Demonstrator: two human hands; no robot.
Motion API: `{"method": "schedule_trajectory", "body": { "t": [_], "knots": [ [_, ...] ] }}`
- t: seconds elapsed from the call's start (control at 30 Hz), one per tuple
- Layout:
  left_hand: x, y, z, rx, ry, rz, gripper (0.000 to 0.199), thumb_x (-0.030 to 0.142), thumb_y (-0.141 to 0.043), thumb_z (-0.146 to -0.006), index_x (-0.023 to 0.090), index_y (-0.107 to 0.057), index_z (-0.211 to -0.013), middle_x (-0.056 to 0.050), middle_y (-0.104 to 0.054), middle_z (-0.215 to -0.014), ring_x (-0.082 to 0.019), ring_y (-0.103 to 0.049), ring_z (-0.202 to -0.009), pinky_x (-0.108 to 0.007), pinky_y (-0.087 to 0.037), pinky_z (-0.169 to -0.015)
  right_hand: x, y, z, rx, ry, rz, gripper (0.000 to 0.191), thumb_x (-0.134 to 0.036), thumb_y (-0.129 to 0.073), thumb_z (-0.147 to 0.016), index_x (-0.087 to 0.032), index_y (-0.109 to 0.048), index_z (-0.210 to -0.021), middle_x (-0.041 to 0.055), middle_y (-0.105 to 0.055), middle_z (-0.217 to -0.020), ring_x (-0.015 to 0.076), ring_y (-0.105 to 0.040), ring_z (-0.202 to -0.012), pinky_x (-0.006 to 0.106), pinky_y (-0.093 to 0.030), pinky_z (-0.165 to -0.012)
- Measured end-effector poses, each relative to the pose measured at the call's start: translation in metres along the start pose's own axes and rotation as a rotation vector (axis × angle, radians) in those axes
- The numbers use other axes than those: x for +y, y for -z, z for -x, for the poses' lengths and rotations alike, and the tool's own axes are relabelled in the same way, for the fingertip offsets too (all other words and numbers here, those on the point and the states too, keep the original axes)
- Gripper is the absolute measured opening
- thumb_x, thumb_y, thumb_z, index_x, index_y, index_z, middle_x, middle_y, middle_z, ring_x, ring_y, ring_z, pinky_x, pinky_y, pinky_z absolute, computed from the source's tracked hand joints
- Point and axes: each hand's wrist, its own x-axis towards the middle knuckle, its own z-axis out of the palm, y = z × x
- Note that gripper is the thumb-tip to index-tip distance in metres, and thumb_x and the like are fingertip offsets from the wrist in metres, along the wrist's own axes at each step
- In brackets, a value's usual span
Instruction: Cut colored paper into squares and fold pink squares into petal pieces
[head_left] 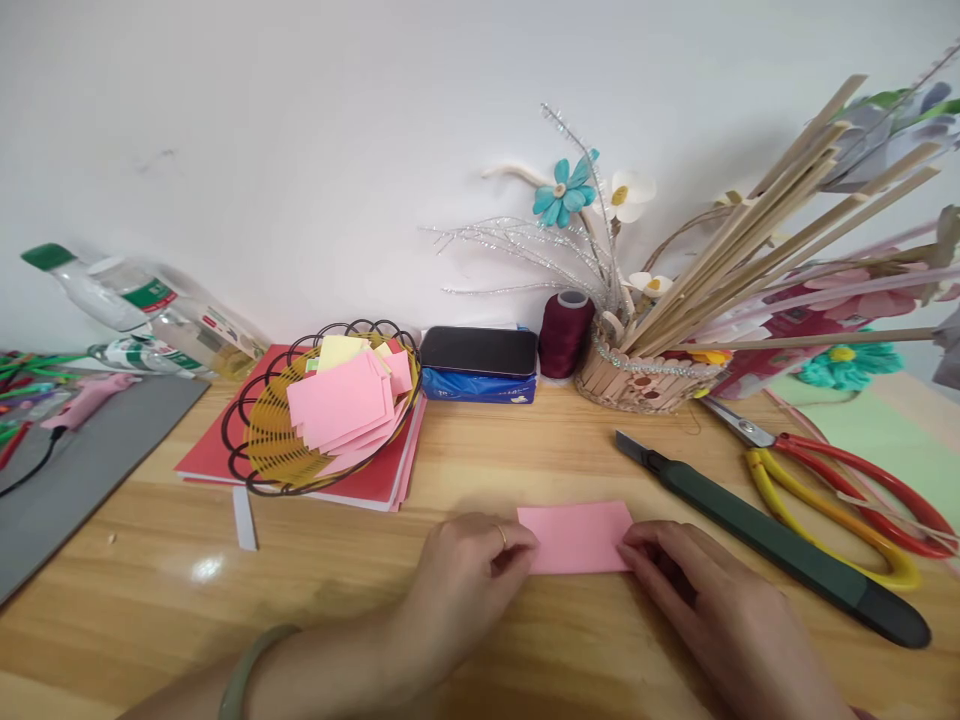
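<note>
A pink paper rectangle (579, 538) lies near the middle of the wooden table (480, 460), between my two hands. My left hand (472, 570) pinches its left edge between thumb and fingers; a ring shows on one finger. At the right edge, the thumb and fingertips of my right hand (694, 575) are closed on the same paper. More pink slips (341, 400) and a yellow one rest in a woven basket (274, 435) to the left.
Red paper sheets (217, 440) lie under the basket. Behind are a phone (480, 350) on a blue pack, a maroon thread spool (564, 335) and a holder of sticks (637, 380). A green-handled cutter (757, 530) and scissors (817, 480) lie right. Bottles (161, 300) stand left.
</note>
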Motion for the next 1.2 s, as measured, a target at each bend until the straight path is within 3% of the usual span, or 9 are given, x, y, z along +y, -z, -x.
{"method": "schedule_trajectory", "body": {
  "t": [0.2, 0.53, 0.97, 1.2],
  "knots": [
    [-0.001, -0.0008, -0.0007, 0.048, -0.167, -0.073, 0.019, 0.012, -0.054, -0.081, 0.02, -0.07, -0.076, -0.001, -0.065, -0.063, -0.013, -0.058, -0.06, -0.022, -0.045, -0.06, -0.0004, -0.0018, -0.0034, 0.045, 0.057, 0.043, 0.028, -0.045, -0.038, -0.088, -0.028, -0.06, -0.085, -0.0011, -0.067, -0.085, 0.0143, -0.064, -0.071, 0.026, -0.05, -0.06],
    [-0.0025, -0.0036, -0.0013, 0.103, -0.253, -0.149, 0.029, 0.021, -0.042, -0.091, 0.017, -0.069, -0.082, -0.004, -0.066, -0.065, -0.014, -0.059, -0.057, -0.023, -0.046, -0.057, 0.0, -0.0015, -0.0037, 0.021, 0.042, 0.092, 0.028, -0.047, -0.037, -0.088, -0.029, -0.058, -0.085, -0.003, -0.067, -0.085, 0.0141, -0.065, -0.07, 0.026, -0.051, -0.057],
    [-0.0012, -0.0047, -0.0036, 0.111, -0.256, -0.214, 0.036, 0.018, -0.035, -0.092, 0.017, -0.069, -0.082, -0.004, -0.064, -0.061, -0.014, -0.057, -0.054, -0.023, -0.047, -0.055, -0.0077, 0.0054, -0.0091, 0.01, 0.029, 0.102, 0.035, -0.049, -0.033, -0.088, -0.028, -0.06, -0.079, -0.0018, -0.069, -0.078, 0.0147, -0.066, -0.061, 0.025, -0.05, -0.048],
    [-0.0017, -0.0055, -0.0037, 0.099, -0.236, -0.206, 0.033, 0.016, -0.036, -0.091, 0.015, -0.069, -0.086, -0.005, -0.065, -0.066, -0.016, -0.059, -0.059, -0.025, -0.049, -0.057, -0.0035, 0.0034, -0.0078, -0.019, 0.046, 0.123, 0.03, -0.048, -0.037, -0.087, -0.028, -0.058, -0.081, -0.0036, -0.068, -0.077, 0.0135, -0.065, -0.061, 0.023, -0.05, -0.047]
  ]
}}
